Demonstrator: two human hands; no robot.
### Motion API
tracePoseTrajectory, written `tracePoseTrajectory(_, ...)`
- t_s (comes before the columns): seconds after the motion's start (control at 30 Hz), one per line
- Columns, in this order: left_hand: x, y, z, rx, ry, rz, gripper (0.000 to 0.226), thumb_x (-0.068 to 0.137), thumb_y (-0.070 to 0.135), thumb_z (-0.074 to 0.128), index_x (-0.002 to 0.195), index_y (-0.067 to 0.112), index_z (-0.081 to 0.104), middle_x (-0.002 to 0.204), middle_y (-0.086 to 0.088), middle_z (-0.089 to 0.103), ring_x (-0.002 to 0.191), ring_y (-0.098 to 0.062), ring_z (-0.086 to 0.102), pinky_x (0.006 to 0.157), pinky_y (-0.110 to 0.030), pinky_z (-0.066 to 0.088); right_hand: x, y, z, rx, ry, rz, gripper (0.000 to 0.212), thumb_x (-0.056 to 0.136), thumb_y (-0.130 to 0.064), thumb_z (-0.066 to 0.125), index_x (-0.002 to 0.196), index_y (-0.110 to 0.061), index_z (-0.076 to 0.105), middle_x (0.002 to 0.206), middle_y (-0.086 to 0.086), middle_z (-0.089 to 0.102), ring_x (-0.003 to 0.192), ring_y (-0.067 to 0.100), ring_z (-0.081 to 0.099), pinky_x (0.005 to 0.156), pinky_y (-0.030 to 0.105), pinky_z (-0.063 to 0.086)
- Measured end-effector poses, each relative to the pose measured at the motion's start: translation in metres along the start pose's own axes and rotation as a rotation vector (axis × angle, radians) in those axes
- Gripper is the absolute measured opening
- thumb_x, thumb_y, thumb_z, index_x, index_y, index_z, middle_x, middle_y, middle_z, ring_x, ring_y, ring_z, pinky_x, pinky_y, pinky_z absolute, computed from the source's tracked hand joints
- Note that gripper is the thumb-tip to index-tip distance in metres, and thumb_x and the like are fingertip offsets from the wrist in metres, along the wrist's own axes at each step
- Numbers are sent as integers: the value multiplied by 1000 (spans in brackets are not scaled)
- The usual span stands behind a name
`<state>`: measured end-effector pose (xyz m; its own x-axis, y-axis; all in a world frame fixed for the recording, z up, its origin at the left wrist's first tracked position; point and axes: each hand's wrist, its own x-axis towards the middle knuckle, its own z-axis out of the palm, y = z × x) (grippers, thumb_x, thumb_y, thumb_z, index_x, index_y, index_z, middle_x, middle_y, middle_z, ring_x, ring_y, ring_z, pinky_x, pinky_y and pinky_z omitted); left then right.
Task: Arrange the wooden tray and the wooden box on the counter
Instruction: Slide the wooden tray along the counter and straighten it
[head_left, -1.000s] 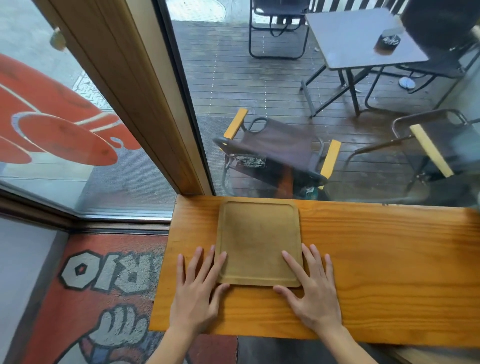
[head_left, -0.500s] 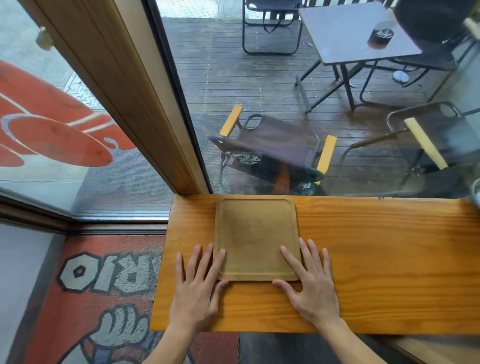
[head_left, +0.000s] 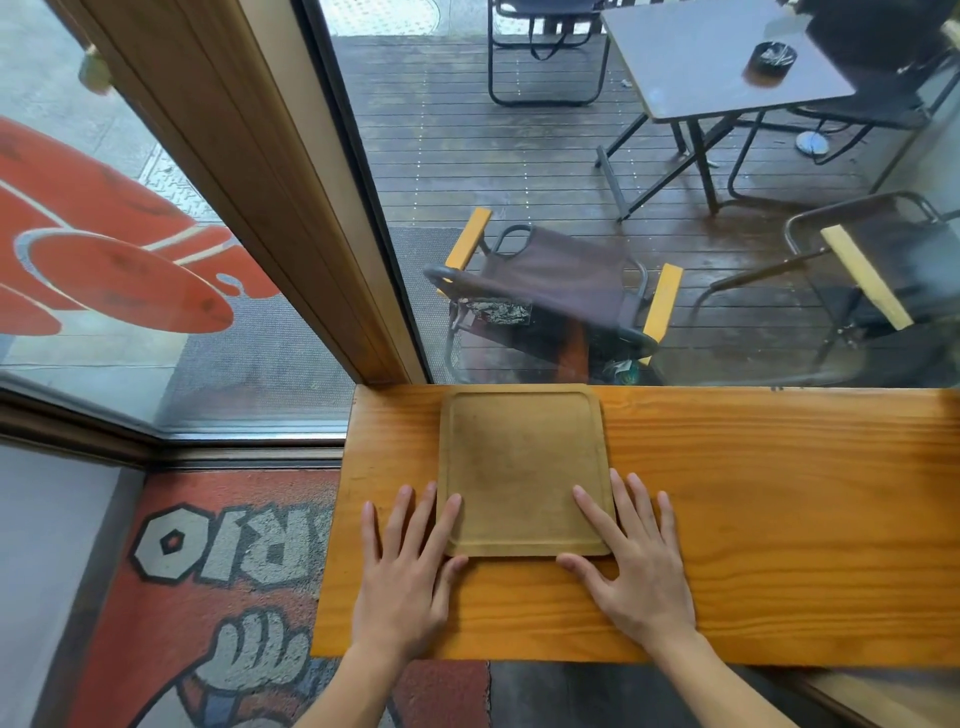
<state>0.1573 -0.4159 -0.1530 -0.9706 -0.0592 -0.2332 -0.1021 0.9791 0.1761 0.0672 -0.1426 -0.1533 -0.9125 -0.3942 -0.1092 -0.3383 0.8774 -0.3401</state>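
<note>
1. A square, dull-brown wooden tray (head_left: 522, 470) with rounded corners and a low raised rim is lying flat on the left part of a long orange-varnished wooden counter (head_left: 779, 519), its far edge close against the window side.
2. The left hand (head_left: 402, 577) is being held open and flat at the tray's near left corner, fingers spread, the forefinger laid over the rim.
3. The right hand (head_left: 636, 564) is likewise being held open and flat at the near right corner, the forefinger resting on the tray.
4. The counter is being backed by a glass window (head_left: 571, 182) in a wooden frame (head_left: 270, 182); a dark decked terrace with folding chairs (head_left: 556, 291) and a grey table (head_left: 717, 57) is being seen through it.
5. Grey letters reading roughly "RIO" are being shown on the red painted floor (head_left: 218, 545); the word is being cut off by the counter.
6. The wooden box is not being shown in view.
</note>
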Motion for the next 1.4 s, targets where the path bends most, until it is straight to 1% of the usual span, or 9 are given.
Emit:
tracePoseTrajectory(0.17,0,0,-1,-1,-4,3,65,100,56,20,159,28,15,165,-5,24,154,-32,17,116,-67,19,-1,-1,-1,1,1,3,74,87,-78,33,153,-45,23,164,3,23,154,24,11,124,52,8)
tracePoseTrajectory(0.3,0,0,0,13,-17,4,65,101,55,18,159,27,10,165,-6,23,153,-33,18,116,-68,20,-1,-1,-1,0,-2,-4,74,88,-77,33,153,-45,22,164,4,21,154,23,10,124,52,7)
tracePoseTrajectory(0.43,1,0,1,19,-24,-1,65,101,53,18,159,26,9,165,-7,23,154,-33,17,116,-68,20,-1,0,-2,-10,-4,-20,74,88,-75,35,154,-43,21,165,5,20,155,25,9,122,55,10)
tracePoseTrajectory(0.57,0,0,0,24,-26,-1,65,101,51,19,159,25,9,166,-7,22,154,-33,17,115,-68,20,-1,0,-1,-19,-2,-24,73,89,-74,32,154,-42,23,164,6,21,154,26,11,122,57,13)
tracePoseTrajectory(0.7,1,2,-3,25,-34,-3,64,101,51,19,159,26,10,165,-7,23,153,-34,18,115,-68,20,-1,0,-1,-20,-1,-21,72,90,-74,31,154,-42,24,164,6,22,154,27,12,121,58,14)
tracePoseTrajectory(0.83,0,3,-6,30,-48,-9,63,101,52,15,158,25,18,164,-7,25,152,-33,20,115,-68,20,0,1,1,-19,3,-22,72,90,-74,30,154,-43,22,164,6,22,154,26,11,121,58,14)
tracePoseTrajectory(1.0,1,3,-7,41,-65,-13,63,101,52,13,157,24,23,163,-7,29,151,-34,24,114,-67,20,0,2,2,-18,14,-25,71,90,-73,34,154,-42,24,164,6,23,154,26,12,121,59,15)
tracePoseTrajectory(1.17,0,2,-5,36,-54,-12,63,101,52,14,157,25,22,163,-7,28,152,-33,23,115,-67,19,-1,2,2,-19,21,-28,71,90,-73,34,154,-43,22,163,6,24,154,27,13,121,59,15)
tracePoseTrajectory(1.4,1,2,-3,25,-33,-12,63,101,53,16,158,27,20,164,-5,27,153,-33,21,116,-67,18,0,2,3,-34,29,-34,71,90,-73,34,153,-41,26,163,8,24,154,28,14,121,58,14)
